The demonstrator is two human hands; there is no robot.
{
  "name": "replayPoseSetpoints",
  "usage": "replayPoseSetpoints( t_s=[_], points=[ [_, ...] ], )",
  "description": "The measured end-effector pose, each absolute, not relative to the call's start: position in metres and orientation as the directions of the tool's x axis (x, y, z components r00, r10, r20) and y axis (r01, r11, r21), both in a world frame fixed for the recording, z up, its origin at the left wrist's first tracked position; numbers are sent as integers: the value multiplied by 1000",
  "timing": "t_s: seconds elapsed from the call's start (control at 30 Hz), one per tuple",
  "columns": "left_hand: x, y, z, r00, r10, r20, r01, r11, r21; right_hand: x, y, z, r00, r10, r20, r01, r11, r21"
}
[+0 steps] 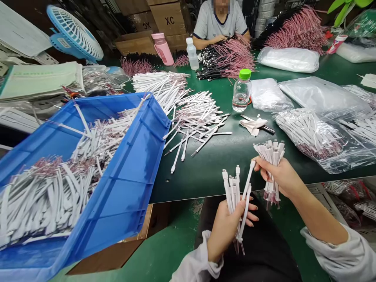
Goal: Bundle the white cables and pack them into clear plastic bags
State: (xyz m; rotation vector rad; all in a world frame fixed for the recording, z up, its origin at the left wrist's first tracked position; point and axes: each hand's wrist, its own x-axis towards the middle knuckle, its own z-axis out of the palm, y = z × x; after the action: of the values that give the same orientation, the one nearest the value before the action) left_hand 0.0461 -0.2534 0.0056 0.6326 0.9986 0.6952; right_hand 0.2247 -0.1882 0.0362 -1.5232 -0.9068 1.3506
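Observation:
My left hand point(227, 225) is closed round a small bundle of short white cables point(233, 192), plug ends up, red wire ends hanging below. My right hand point(279, 174) grips a thicker bundle of the same white cables point(272, 154) and pinches the plug end of one more cable point(249, 176) that slants down toward the left hand's bundle. Both hands hover over my lap, just off the front edge of the green table point(211, 168).
A tilted blue crate point(132, 156) full of white cables stands at left, on a cardboard box. A loose heap of cables point(190, 113) lies mid-table, beside a green-capped bottle point(242, 92). Bagged cables point(317, 137) sit at right. Another person point(220, 21) works with pink wires across the table.

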Motion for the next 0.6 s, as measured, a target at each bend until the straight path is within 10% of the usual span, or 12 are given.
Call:
replayPoseSetpoints(
  t_s=[0.2, 0.43, 0.6],
  points=[
    [47, -259, -1, 342, 730, -592, -321, 683, 656, 217, -255, 24, 224, 848, -479, 244, -525, -815],
    [41, -275, -7, 431, 671, -603, -231, 728, 645, 178, -280, -11, 39, 766, -641, -287, -606, -742],
    [40, -278, -8, 426, 650, -629, -211, 747, 630, 187, -273, -9, 257, 826, -502, -116, -490, -864]
  ],
)
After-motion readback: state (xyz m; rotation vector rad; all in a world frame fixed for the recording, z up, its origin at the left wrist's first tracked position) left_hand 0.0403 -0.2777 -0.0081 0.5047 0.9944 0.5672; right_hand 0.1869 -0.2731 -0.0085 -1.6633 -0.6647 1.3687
